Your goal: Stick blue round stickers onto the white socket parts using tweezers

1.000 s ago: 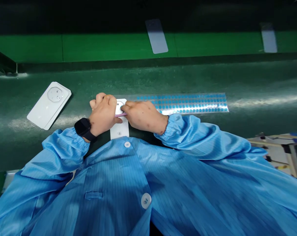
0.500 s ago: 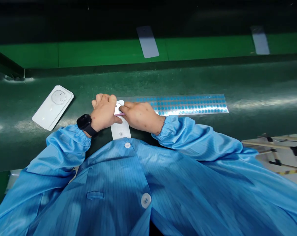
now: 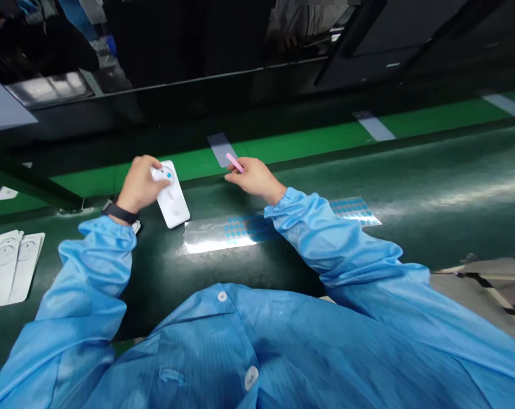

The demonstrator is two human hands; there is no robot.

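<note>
My left hand (image 3: 138, 184) grips the top end of a white phone back cover (image 3: 173, 205), which it holds tilted above the dark green bench. A blue dot (image 3: 169, 175) shows at the cover's round camera area, beside my thumb. My right hand (image 3: 257, 179) pinches a slim pink stick (image 3: 234, 163), its end pointing up and left. The stick is apart from the cover. Below and between my hands lies a clear sheet (image 3: 201, 237) with rows of blue dots, partly hidden by my right sleeve.
Several white phone covers (image 3: 25, 270) overlap on the bench at far left; part of another shows by my left wrist. Beyond the bench edge runs a green strip (image 3: 278, 142) bearing pale flat covers (image 3: 220, 149). A dark post (image 3: 36, 182) stands at back left.
My hands have moved apart and away from my body. My left hand has carried the phone cover up and left; the pink stick has left the cover. The view has shifted.
</note>
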